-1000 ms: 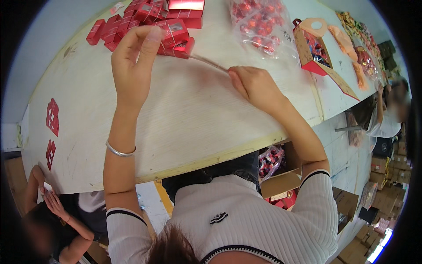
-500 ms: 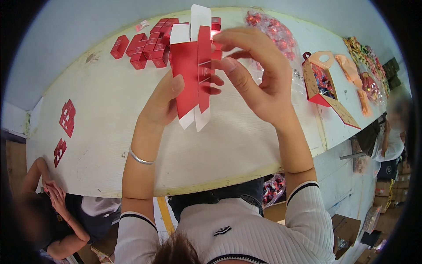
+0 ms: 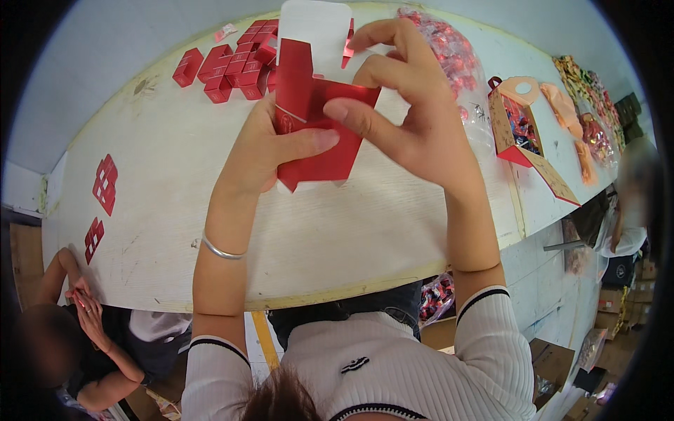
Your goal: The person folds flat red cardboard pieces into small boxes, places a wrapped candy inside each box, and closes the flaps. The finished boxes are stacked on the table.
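- the red carton (image 3: 298, 91) is opening out from its flatter fold, so it is taking on box shape.
- the left hand (image 3: 254, 151) is clamping its left side; the right hand (image 3: 428, 123) is hovering at its right, thumb and fingers parted (whether they are touching it, i cannot tell).
- the carton is staying above the desk (image 3: 154, 224), toward the far edge.

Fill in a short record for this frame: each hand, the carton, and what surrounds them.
Left hand: grips red carton, thumb across its front
Right hand: beside carton's upper part; contact unclear
Carton: white flap upright
Far side: small red boxes
Right side: clear bag, open box
Left side: flat red pieces, co-worker's hands
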{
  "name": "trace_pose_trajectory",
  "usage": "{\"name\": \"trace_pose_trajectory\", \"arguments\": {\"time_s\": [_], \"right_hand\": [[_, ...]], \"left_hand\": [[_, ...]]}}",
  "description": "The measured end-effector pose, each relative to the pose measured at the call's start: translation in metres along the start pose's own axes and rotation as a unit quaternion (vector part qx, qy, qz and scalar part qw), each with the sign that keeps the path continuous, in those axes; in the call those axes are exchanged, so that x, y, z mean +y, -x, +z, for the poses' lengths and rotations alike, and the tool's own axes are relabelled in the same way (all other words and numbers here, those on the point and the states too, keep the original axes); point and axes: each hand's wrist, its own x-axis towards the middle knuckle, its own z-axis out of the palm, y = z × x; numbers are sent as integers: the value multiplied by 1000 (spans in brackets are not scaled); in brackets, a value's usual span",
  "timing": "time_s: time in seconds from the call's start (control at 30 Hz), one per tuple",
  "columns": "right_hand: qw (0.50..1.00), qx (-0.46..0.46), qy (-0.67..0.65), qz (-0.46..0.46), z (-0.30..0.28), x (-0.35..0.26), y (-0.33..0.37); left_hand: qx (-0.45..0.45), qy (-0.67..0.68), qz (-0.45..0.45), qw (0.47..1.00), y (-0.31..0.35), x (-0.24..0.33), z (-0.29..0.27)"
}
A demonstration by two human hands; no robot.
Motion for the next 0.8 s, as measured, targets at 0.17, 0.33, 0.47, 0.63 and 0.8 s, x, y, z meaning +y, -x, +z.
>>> {"name": "trace_pose_trajectory", "arguments": {"time_s": [0.17, 0.33, 0.47, 0.63, 0.8], "right_hand": [[917, 112, -365, 112, 25, 7, 0], [797, 107, -529, 272, 41, 9, 9], [862, 165, -434, 201, 48, 10, 11], [747, 127, -582, 295, 42, 12, 16], [663, 222, -594, 398, 40, 1, 2]], "left_hand": [[45, -4, 94, 995, 0, -2, 6], [161, -168, 321, 918, -9, -15, 25], [132, -289, 294, 901, -4, -8, 19], [56, -313, 226, 921, -1, -3, 9], [26, -299, 153, 942, 1, -3, 5]]}}
